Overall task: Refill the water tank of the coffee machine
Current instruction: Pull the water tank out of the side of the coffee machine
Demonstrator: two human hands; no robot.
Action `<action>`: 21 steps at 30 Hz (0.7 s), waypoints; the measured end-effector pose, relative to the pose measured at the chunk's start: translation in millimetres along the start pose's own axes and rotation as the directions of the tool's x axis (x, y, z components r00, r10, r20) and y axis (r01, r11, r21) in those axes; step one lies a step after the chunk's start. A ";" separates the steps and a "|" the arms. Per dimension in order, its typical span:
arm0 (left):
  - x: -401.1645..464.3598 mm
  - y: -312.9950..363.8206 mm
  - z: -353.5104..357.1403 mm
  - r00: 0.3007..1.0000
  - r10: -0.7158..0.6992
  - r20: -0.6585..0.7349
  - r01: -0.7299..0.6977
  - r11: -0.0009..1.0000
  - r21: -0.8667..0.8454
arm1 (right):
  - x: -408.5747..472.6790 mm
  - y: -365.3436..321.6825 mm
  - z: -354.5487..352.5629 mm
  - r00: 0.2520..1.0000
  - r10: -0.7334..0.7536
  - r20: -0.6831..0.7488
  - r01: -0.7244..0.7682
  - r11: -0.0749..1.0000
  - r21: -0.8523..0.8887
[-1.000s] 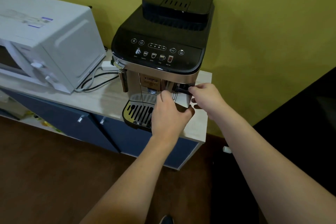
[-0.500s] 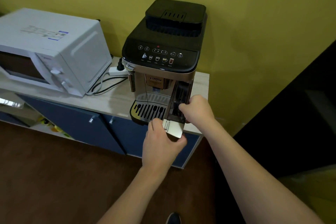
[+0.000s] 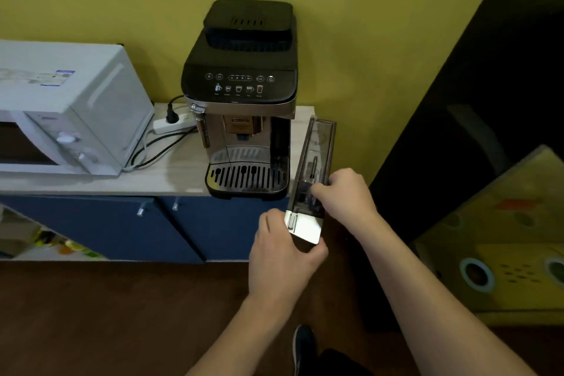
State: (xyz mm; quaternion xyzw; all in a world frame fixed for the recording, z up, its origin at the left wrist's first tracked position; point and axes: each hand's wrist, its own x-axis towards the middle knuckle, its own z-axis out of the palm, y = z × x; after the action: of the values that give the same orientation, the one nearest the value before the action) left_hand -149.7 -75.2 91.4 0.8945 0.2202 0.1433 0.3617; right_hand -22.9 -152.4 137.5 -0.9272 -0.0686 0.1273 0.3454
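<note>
A black and silver coffee machine [image 3: 244, 91] stands on a light wooden counter [image 3: 91, 183] against the yellow wall. Its long, clear, smoky water tank [image 3: 317, 149] is out of the machine and held in the air to the machine's right, front end toward me. My left hand [image 3: 283, 256] grips the tank's silver front plate from below and the left. My right hand [image 3: 345, 195] holds the tank's top near the front. A dark empty slot [image 3: 280, 143] shows on the machine's right side where the tank sat.
A white microwave [image 3: 61, 110] sits left on the counter, with a power strip [image 3: 174, 125] and cables between it and the machine. Blue cabinet doors [image 3: 122, 226] are below. A dark panel [image 3: 488, 101] and a yellow box [image 3: 503, 238] stand at the right. My shoe [image 3: 303, 345] is on the brown floor.
Both hands have drawn the water tank forward, fully out of the machine's right side, and carried it rightward. The view has pulled back from the counter.
</note>
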 end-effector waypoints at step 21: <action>202.1 50.5 122.5 0.981 -0.169 -0.093 0.170 0.985 0.005 | 254.4 16.3 -28.7 0.988 -0.046 0.150 0.042 0.999 0.025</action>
State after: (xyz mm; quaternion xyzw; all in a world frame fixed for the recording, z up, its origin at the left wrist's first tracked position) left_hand 90.1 -78.6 61.4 0.8673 0.3129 0.1516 0.3563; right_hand 229.6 -127.8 99.6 -0.9095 -0.1135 0.1900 0.3519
